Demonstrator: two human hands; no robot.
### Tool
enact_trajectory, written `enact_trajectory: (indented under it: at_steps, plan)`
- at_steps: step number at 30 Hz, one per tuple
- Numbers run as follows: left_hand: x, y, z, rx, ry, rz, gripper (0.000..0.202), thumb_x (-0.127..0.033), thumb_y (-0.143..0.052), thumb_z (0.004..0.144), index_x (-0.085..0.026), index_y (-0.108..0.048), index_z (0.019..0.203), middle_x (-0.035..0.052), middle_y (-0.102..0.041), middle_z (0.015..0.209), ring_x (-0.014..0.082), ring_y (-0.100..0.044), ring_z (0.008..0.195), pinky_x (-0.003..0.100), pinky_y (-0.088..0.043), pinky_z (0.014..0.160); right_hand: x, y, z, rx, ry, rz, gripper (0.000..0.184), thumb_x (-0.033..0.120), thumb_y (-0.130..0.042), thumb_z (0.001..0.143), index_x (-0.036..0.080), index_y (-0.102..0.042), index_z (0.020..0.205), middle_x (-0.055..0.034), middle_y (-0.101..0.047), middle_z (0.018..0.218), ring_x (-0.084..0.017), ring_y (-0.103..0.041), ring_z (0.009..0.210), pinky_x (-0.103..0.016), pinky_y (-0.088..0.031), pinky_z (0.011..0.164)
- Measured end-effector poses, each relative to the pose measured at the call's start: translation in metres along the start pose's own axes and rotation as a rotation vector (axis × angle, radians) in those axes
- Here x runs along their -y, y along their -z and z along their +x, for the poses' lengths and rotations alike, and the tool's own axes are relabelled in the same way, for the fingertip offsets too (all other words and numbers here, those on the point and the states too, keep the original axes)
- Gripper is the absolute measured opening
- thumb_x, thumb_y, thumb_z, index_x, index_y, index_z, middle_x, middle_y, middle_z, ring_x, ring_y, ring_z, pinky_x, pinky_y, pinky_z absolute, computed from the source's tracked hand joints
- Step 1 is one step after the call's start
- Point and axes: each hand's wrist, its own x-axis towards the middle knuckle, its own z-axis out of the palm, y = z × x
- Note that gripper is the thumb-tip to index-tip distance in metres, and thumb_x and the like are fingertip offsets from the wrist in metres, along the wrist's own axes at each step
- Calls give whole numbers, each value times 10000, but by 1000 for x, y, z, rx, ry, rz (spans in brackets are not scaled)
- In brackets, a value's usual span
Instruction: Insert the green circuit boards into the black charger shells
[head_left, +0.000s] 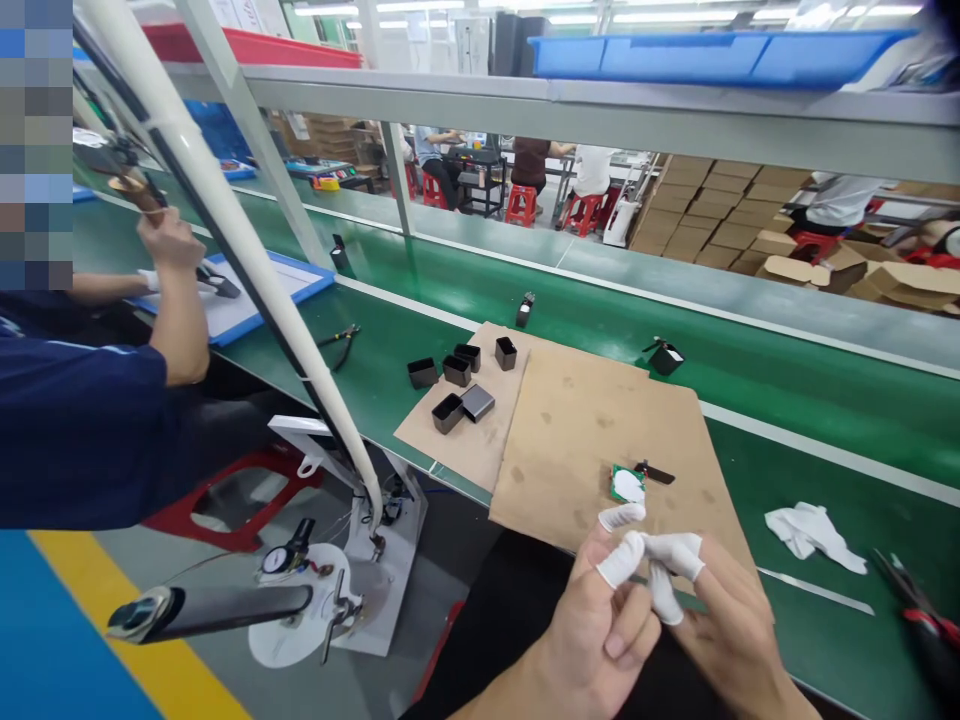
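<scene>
My left hand (596, 625) and my right hand (731, 625) meet low in the view over the near edge of a brown cardboard sheet (592, 420). Both wear white finger cots. Their fingertips pinch together around something thin and dark that I cannot make out. Just beyond them on the cardboard lies a small green circuit board (626, 484) with a white patch and a dark strip beside it. Several small black open boxes (459, 385) sit on a second cardboard piece to the left.
A green conveyor belt (787, 390) runs across. A white cloth (810, 530), a metal strip and red-handled pliers (926, 620) lie at right. A co-worker in a blue sleeve (82, 430) works at left. A white pole (225, 220) and a gauge stand are near the bench edge.
</scene>
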Motion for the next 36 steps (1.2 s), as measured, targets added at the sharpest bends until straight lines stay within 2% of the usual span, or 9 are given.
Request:
enact_trajectory:
  at_steps: [3, 6, 9, 12, 17, 21, 24, 30, 36]
  plan:
    - [-12, 8, -8, -39, -31, 88, 333, -325, -926, 865, -215, -655, 1024, -69, -667, 721, -23, -243, 308, 160, -144, 336, 8, -12, -6, -17, -73, -1, 182, 101, -629, 1008, 238, -693, 1109, -71, -761, 955, -197, -693, 792, -332, -559, 714]
    - [-31, 20, -10, -155, -135, 167, 393, -412, -962, 823, -207, -653, 954, -51, -710, 793, -42, -261, 331, 140, -198, 357, 7, -27, -13, -139, -402, -160, 69, 244, -624, 1056, 249, -693, 1048, -47, -724, 876, -214, -654, 761, -373, -524, 761]
    - [-48, 33, -6, -254, -290, 288, 405, -461, -954, 823, -232, -676, 1009, -41, -750, 837, -36, -286, 330, 138, -200, 351, -9, -41, -15, -174, -868, -308, 350, 579, -780, 936, 244, -698, 997, -41, -702, 806, -235, -584, 678, -381, -446, 697]
    - [-53, 41, -2, -287, -370, 438, 373, -490, -875, 901, -255, -677, 1112, -20, -782, 853, -19, -305, 328, 146, -219, 353, -31, -56, -9, -115, -1057, -252, 546, 689, -856, 783, 227, -723, 1042, -88, -734, 920, -285, -630, 753, -398, -450, 712]
    - [-51, 44, 9, -278, -455, 654, 361, -517, -740, 999, -249, -654, 1224, 29, -823, 896, 35, -422, 376, 193, -359, 415, -58, -75, 8, -151, -1029, -27, 537, 596, -895, 726, 229, -755, 1092, -92, -713, 1060, -318, -694, 903, -495, -550, 865]
    - [-54, 47, 37, -315, -555, 830, 415, -552, -751, 985, -222, -680, 1226, 58, -827, 970, 160, -730, 729, 312, -621, 767, -63, -78, 6, -238, -931, 314, 595, 503, -860, 788, 241, -704, 1299, -98, -759, 1164, -306, -750, 1039, -539, -601, 1013]
    - [-50, 44, 61, -262, -414, 893, 500, -562, -855, 896, -221, -705, 1230, 91, -826, 1127, 226, -791, 985, 384, -630, 973, -57, -76, 1, -283, -879, 598, 609, 561, -816, 861, 258, -650, 1361, -137, -778, 1314, -306, -791, 1105, -542, -643, 1021]
    - [-29, 24, 75, -70, -158, 645, 444, -475, -893, 888, -218, -746, 1220, 122, -785, 1338, 290, -752, 1261, 405, -628, 1066, -41, -68, -3, -296, -873, 908, 617, 545, -890, 846, 304, -686, 1377, -163, -718, 1509, -370, -752, 1315, -595, -646, 1066]
    - [-17, 32, 65, -201, -520, 785, 416, -378, -908, 879, -239, -723, 1225, 101, -797, 1253, 266, -790, 1154, 396, -661, 1023, -22, -66, -8, -379, -867, 964, 570, 387, -882, 902, 331, -684, 1433, -120, -714, 1519, -319, -714, 1370, -568, -576, 1191]
